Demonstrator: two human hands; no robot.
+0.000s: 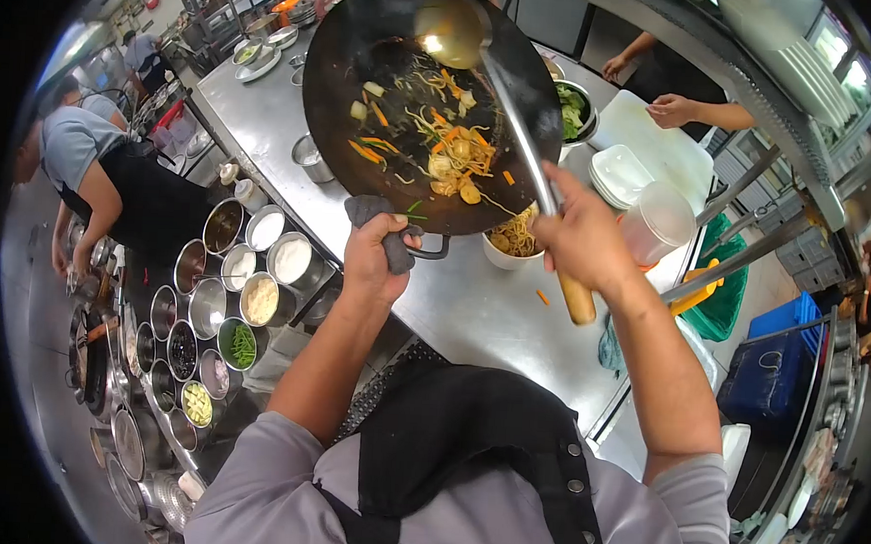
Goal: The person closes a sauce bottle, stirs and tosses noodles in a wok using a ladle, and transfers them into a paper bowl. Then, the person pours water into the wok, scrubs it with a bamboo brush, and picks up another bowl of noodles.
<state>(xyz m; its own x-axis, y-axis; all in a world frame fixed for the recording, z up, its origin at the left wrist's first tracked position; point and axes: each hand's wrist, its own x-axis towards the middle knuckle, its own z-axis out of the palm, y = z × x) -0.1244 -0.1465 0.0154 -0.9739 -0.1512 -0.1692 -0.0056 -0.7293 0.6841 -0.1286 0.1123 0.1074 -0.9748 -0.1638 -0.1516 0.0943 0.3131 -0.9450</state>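
Observation:
A big black wok (335, 122) is tilted over the steel table, with noodles (460, 156), carrot strips and other vegetables spread inside. My left hand (376, 255) is closed round a dark grey cloth (368, 211) at the wok's near rim, beside its loop handle (432, 248). In my right hand (588, 230) is a long metal ladle (519, 130) with a wooden handle end; its bowl rests over the wok's far side. Just below the wok's right edge stands a white bowl (499, 257) with noodles in it, partly hidden by the wok and my hand.
Several metal pots of ingredients (206, 308) line the left side. On the table (473, 313) are stacked white dishes (620, 173), a clear container (658, 221) and a pot of greens (571, 111). A co-worker's hand (671, 110) is near the cutting board (646, 135). Another person (90, 160) bends at left.

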